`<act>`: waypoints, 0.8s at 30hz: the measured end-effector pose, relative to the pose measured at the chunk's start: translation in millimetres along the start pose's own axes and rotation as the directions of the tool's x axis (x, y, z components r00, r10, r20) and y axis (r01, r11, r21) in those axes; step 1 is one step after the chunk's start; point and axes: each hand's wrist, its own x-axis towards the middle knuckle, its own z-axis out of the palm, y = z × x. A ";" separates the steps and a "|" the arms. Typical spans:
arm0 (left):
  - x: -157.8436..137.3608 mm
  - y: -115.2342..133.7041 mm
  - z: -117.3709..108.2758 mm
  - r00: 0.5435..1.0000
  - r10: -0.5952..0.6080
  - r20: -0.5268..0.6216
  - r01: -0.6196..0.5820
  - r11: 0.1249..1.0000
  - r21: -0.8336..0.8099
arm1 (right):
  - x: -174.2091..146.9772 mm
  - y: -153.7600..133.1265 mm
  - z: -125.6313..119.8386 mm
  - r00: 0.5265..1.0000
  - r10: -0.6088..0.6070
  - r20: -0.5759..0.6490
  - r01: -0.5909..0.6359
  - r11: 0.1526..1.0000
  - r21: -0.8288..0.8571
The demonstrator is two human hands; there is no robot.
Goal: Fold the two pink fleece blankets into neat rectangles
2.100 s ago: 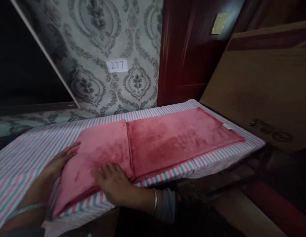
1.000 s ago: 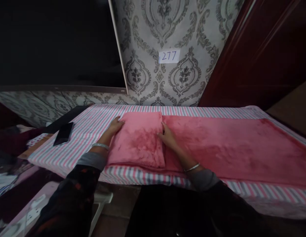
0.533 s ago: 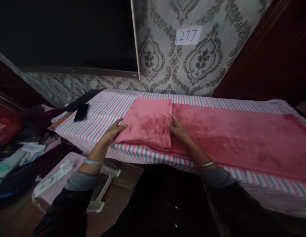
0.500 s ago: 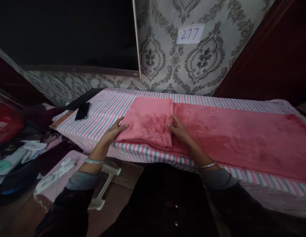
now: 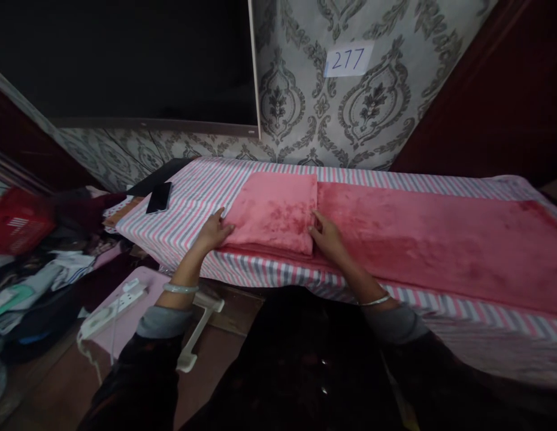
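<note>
A long pink plush blanket [image 5: 431, 239] lies along the table, its left end doubled over into a thick folded section [image 5: 274, 209]. At the left edge of this section is my left hand [image 5: 211, 231], thumb stretched over the plush and fingers spread apart along the side. My right hand [image 5: 327, 237] is at the section's right edge, with thumb and bent fingers closed about the layered edge. The undersides of both hands are hidden. Darker red patches mark the nap.
A striped cloth [image 5: 193, 197] covers the table, with a black phone [image 5: 159, 197] at its left. Below left, a power strip [image 5: 112, 308] sits on a pink stool [image 5: 146, 278] near piled clothes [image 5: 58, 275]. A large screen [image 5: 126, 60] hangs behind, beside a paper marked 277 [image 5: 349, 59].
The view has shifted slightly, so the stool and phone appear farther right. Both hands stay at the sides of the folded section, which keeps nearly the same shape.
</note>
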 end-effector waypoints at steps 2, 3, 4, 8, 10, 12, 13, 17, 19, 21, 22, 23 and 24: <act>-9.8 13.5 2.3 0.986 0.130 -0.101 -0.117 0.985 0.129 | -9.8 -9.8 -5.0 0.992 -0.117 -0.057 0.114 0.992 -0.046; -16.9 22.7 6.7 0.967 0.228 -0.118 -0.208 0.965 0.163 | -16.2 -14.9 -6.5 0.982 -0.180 -0.065 0.176 0.983 -0.061; -25.3 32.7 13.8 0.940 0.325 -0.107 -0.304 0.936 0.176 | -23.4 -19.5 -7.1 0.970 -0.238 -0.052 0.234 0.970 -0.071; -63.3 66.2 63.9 0.832 0.546 0.094 -0.554 0.814 0.173 | -52.7 -26.8 -1.4 0.937 -0.320 0.141 0.339 0.930 -0.139; -78.2 71.4 90.0 0.800 0.573 0.175 -0.599 0.769 0.220 | -62.6 -25.1 2.9 0.933 -0.271 0.235 0.322 0.923 -0.213; -86.6 69.2 107.4 0.805 0.569 0.168 -0.592 0.752 0.290 | -67.8 -24.1 5.7 0.934 -0.233 0.272 0.309 0.909 -0.280; -88.1 66.5 112.3 0.810 0.568 0.146 -0.582 0.748 0.319 | -68.8 -24.7 6.4 0.935 -0.228 0.272 0.308 0.901 -0.306; -81.0 57.3 115.2 0.793 0.602 0.090 -0.588 0.719 0.371 | -67.1 -33.2 5.8 0.945 -0.241 0.220 0.310 0.876 -0.369; -76.1 56.4 114.0 0.782 0.620 0.061 -0.591 0.707 0.388 | -65.3 -38.4 4.6 0.946 -0.251 0.205 0.313 0.872 -0.377; -73.7 57.4 113.5 0.771 0.635 0.036 -0.592 0.697 0.405 | -64.8 -42.5 2.5 0.946 -0.256 0.200 0.315 0.872 -0.373; -73.4 58.3 113.5 0.766 0.642 0.027 -0.594 0.691 0.413 | -65.3 -43.8 1.0 0.946 -0.255 0.201 0.314 0.875 -0.368; -73.3 59.2 113.5 0.761 0.648 0.021 -0.596 0.686 0.418 | -66.4 -44.4 -1.2 0.947 -0.251 0.203 0.310 0.880 -0.361; -73.2 59.9 113.6 0.756 0.654 0.017 -0.600 0.682 0.419 | -67.9 -44.1 -4.2 0.948 -0.244 0.203 0.303 0.887 -0.350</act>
